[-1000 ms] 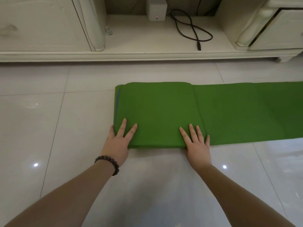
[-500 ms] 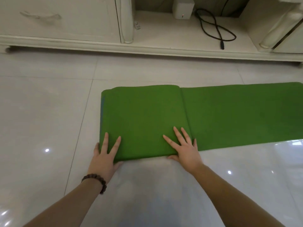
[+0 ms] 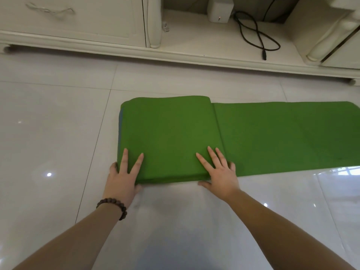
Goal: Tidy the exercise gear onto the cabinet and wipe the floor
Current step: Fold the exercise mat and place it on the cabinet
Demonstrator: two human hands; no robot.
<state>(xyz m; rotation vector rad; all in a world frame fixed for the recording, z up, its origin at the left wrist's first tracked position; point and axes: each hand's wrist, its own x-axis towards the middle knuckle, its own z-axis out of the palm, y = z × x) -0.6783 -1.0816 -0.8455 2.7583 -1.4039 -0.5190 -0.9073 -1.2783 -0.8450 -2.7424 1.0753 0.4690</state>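
A green exercise mat [image 3: 272,133] lies on the white tiled floor, its left end folded over into a thick stack [image 3: 167,129]. Both hands are at the stack's near edge. My left hand [image 3: 122,176], with a bead bracelet on the wrist, has its fingers spread on top near the stack's left corner. My right hand [image 3: 220,172] lies on top by the fold line, with its thumb below the edge against the floor. The mat's right end runs out of view.
A cream low cabinet [image 3: 78,22] stands along the far side of the floor. Its open shelf holds a small white box [image 3: 220,10] and a looped black cable [image 3: 255,36]. Glossy floor tiles [image 3: 48,143] surround the mat.
My view has swung left, so the cabinet and mat sit further right. Both hands stay on the stack's near edge; my right thumb has dropped below that edge.
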